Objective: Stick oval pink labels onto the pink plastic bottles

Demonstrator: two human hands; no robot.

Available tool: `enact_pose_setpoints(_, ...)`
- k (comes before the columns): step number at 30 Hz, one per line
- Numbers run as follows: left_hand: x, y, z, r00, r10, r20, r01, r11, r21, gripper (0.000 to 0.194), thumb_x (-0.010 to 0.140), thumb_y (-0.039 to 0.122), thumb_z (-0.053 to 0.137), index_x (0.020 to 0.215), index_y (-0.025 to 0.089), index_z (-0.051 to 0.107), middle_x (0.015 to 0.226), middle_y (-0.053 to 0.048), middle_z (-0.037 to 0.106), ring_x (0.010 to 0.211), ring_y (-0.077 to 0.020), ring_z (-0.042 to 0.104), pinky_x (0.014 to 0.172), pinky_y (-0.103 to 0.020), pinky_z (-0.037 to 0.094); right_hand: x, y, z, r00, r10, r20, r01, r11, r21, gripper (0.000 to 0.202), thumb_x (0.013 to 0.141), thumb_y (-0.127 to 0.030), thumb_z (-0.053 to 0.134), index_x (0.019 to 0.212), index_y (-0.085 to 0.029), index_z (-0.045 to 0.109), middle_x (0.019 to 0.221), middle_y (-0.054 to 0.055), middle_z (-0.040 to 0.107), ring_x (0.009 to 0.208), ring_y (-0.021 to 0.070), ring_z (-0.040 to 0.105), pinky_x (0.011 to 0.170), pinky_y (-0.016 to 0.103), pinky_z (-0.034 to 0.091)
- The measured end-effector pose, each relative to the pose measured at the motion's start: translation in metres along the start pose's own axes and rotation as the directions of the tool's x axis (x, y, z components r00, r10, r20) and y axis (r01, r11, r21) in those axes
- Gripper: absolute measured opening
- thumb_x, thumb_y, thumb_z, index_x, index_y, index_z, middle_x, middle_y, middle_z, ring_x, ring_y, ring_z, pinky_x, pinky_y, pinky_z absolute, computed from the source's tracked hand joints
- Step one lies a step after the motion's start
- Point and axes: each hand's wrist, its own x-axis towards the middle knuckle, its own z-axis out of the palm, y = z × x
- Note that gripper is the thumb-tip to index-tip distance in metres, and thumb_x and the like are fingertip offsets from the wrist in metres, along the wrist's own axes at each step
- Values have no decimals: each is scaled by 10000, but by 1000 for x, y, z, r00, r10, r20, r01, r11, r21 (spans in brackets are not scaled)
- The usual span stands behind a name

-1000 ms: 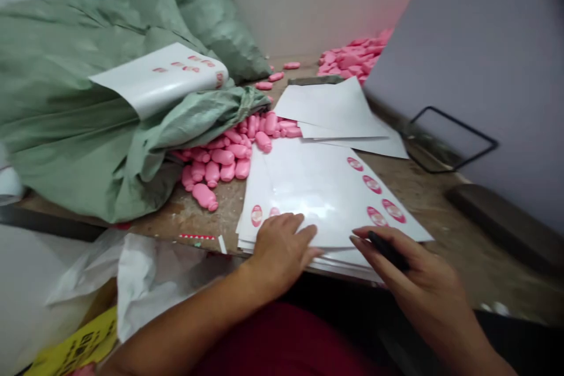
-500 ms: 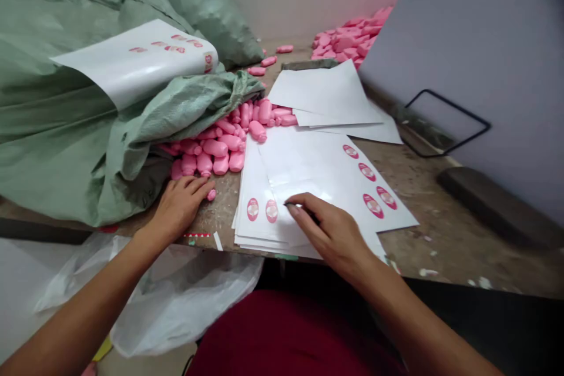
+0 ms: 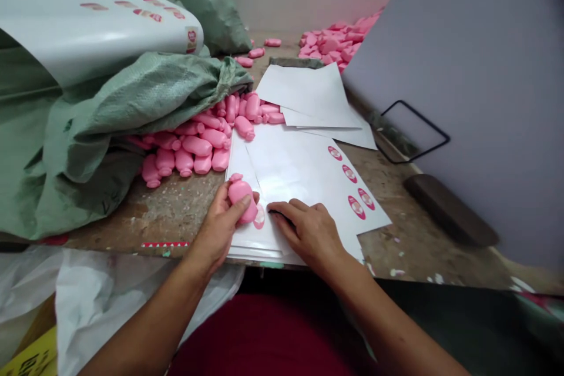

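Observation:
My left hand (image 3: 217, 229) is closed around a small pink plastic bottle (image 3: 240, 195), its neck pointing away from me. The bottle hovers over the left edge of a stack of white sticker sheets (image 3: 293, 158). Just right of it shows a pink-and-white oval sticker (image 3: 259, 218), partly covered. My right hand (image 3: 312, 235) rests on the top sheet, its fingers closed on a thin dark tool (image 3: 277, 212) whose kind I cannot make out. The tool's tip is close to that sticker. More oval stickers (image 3: 356, 207) remain on the sheet's right side.
Pink bottles (image 3: 197, 145) spill from a green woven sack (image 3: 106, 100) on the left. A curled sticker sheet (image 3: 110, 23) lies on the sack. Behind the stack are white sheets (image 3: 308, 91) and a pink heap (image 3: 330, 44). A grey panel (image 3: 476, 100) stands at the right.
My left hand has moved right from the table by the bottle pile, bringing a bottle over the sheets. My right hand stays by the stickers. The view has shifted slightly.

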Motion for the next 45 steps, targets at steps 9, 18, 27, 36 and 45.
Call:
enact_pose_setpoints(9,-9,3,-3,991,-92,-97,84,993,-89,525,769,261,773,1236,217,536,1141,-87,706,1134,-225,658,969,-394,530,9,-2,4,996,48,-80,-43,997,57,122,955,-241,514,945,-233,635,817,10,756,687,183,652,703,317,330)
enact_pose_setpoints(18,5,1,-2,996,-19,-88,15,999,-41,620,721,320,819,1261,209,535,980,-64,743,973,-206,700,817,-298,509,13,-5,6,994,25,-108,-27,1000,-10,119,947,-232,513,882,-219,612,767,16,743,621,171,620,688,317,294)
enact_pose_setpoints(27,4,2,-1,995,-22,-92,18,999,-44,564,727,302,809,1219,203,551,932,-51,737,898,-189,701,750,-268,490,9,-5,12,989,26,-143,-24,1000,15,134,954,-231,506,882,-215,618,771,21,744,602,161,599,681,311,321)
enact_pose_setpoints(36,3,3,-1,997,-15,-78,11,998,-58,567,717,304,821,1204,198,550,909,-43,740,865,-167,689,695,-237,465,9,-8,14,985,51,-162,-50,999,9,148,947,-237,516,864,-208,634,730,18,736,583,160,589,659,305,323)
enact_pose_setpoints(45,5,2,-4,997,-25,-78,17,995,-94,458,753,258,791,1148,196,567,889,-41,752,857,-161,708,715,-236,474,9,-6,9,986,88,-139,-78,994,71,140,931,-263,521,881,-228,647,709,6,725,606,174,603,640,300,320)
